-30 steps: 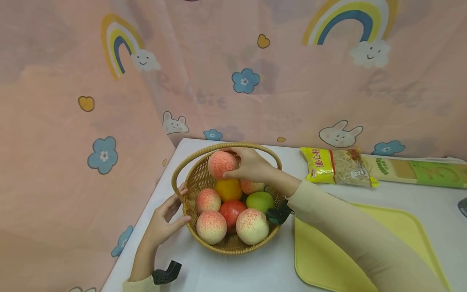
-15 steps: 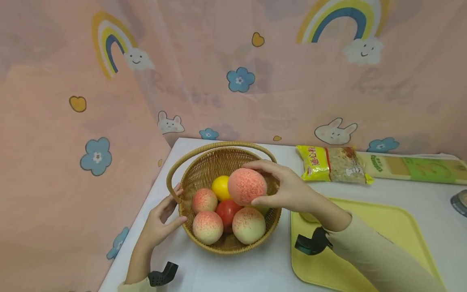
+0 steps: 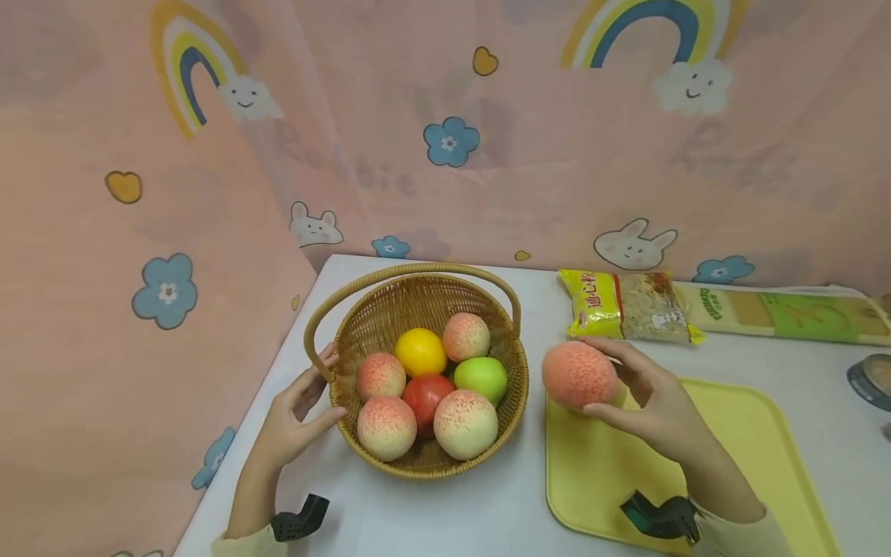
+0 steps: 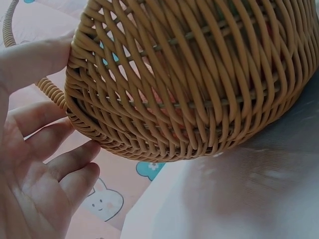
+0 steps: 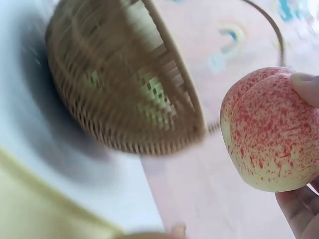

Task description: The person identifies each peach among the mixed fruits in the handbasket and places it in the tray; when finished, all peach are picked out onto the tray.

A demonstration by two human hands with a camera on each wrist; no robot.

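Note:
My right hand (image 3: 654, 402) holds a large peach (image 3: 579, 377) over the left edge of a yellow tray (image 3: 738, 418). In the right wrist view the peach (image 5: 274, 129) shows red speckles, with the thumb on it and fingers beneath. My left hand (image 3: 295, 414) holds the left side of a wicker basket (image 3: 425, 470) where its arched handle meets the rim; the left wrist view shows thumb and fingertips at the rim (image 4: 75, 89). Inside lie several peaches (image 3: 465, 424), a yellow fruit (image 3: 421, 352), a red fruit (image 3: 428, 398) and a green fruit (image 3: 481, 379).
A yellow bag of pasta (image 3: 626, 304) and a long green-and-tan packet (image 3: 793, 313) lie along the back of the white table. A round dark-rimmed thing (image 3: 872, 381) is at the far right. Part of a pale rounded thing (image 5: 144, 235) shows low in the right wrist view.
My right hand has lifted the peach from the back of the basket and carried it right to the tray, uncovering the fruit behind. My left hand stays at the basket's side.

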